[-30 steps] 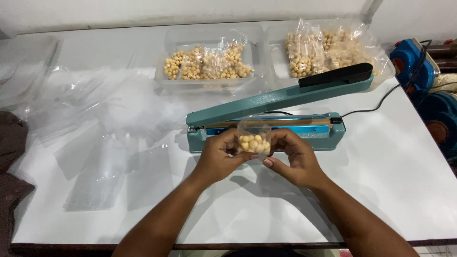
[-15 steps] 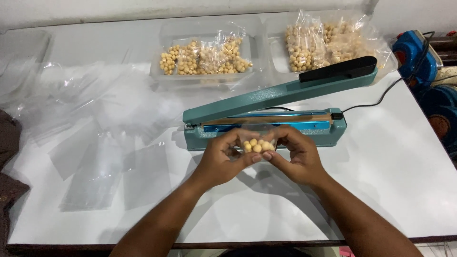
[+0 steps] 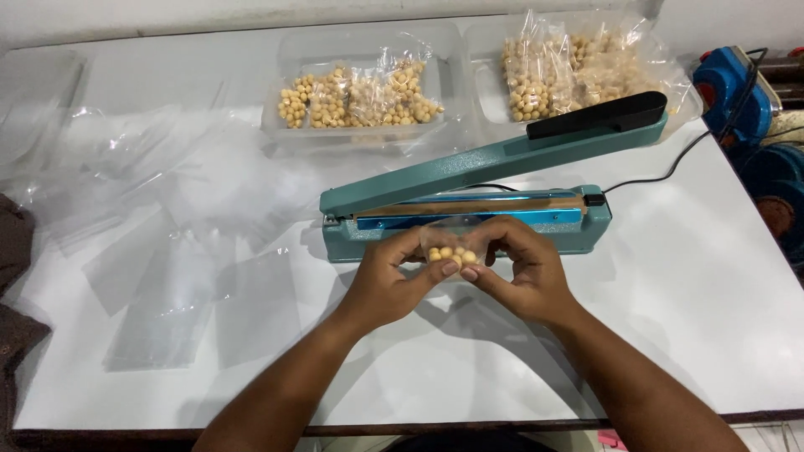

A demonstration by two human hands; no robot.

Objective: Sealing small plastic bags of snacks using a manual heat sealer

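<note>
left hand (image 3: 387, 283): my fingers pinch the left side of the small clear pouch (image 3: 450, 248).
right hand (image 3: 521, 272): closed on the pouch's right side, thumb under it.
pouch: holds a few yellow balls, hangs between both hands just in front of the teal heat sealer (image 3: 469, 201), its top edge at the sealing bar.
sealer: arm raised, black handle up at the right.
bench (image 3: 687, 293): white; 2 clear trays (image 3: 368, 50) of filled pouches at the back, empty bags (image 3: 176, 293) lying left.

Sealer (image 3: 469, 209) blocks ahead of hands; trays (image 3: 368, 92) behind it; film sheets (image 3: 167, 293) left; bare table (image 3: 695, 318) right.
</note>
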